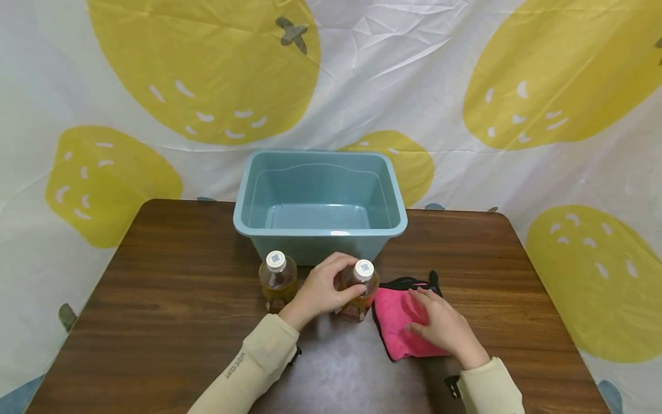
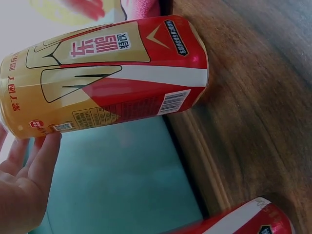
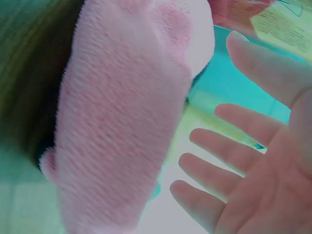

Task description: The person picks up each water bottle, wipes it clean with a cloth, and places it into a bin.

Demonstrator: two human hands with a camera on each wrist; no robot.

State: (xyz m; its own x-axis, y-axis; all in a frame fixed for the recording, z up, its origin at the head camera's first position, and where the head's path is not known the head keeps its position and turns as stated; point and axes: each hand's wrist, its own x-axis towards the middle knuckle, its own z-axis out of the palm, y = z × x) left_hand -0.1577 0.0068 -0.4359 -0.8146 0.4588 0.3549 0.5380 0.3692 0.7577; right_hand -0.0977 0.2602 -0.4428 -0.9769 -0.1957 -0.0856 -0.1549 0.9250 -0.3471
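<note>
My left hand (image 1: 324, 289) was curled round the upper part of a drink bottle (image 1: 368, 294), thumb on the near side and fingers behind, just below the white cap (image 1: 364, 269). The bottle was upright in front of the tub (image 1: 320, 233), near its right corner; I could not tell whether its base touched the table (image 1: 155, 293). From my left wrist its label showed red and gold, with a white stripe and a barcode.

My right hand (image 1: 446, 323) was open and held nothing, its fingers spread apart over a pink cloth (image 1: 395, 322) with black edging. From the right wrist, a gap showed between my fingers and the cloth, which lay on the table just right of the bottle.

A second bottle (image 1: 278, 282), also white-capped, stood to the left, near the tub's front. Behind the table hung a white sheet (image 1: 393, 63) printed with big yellow fruit.
</note>
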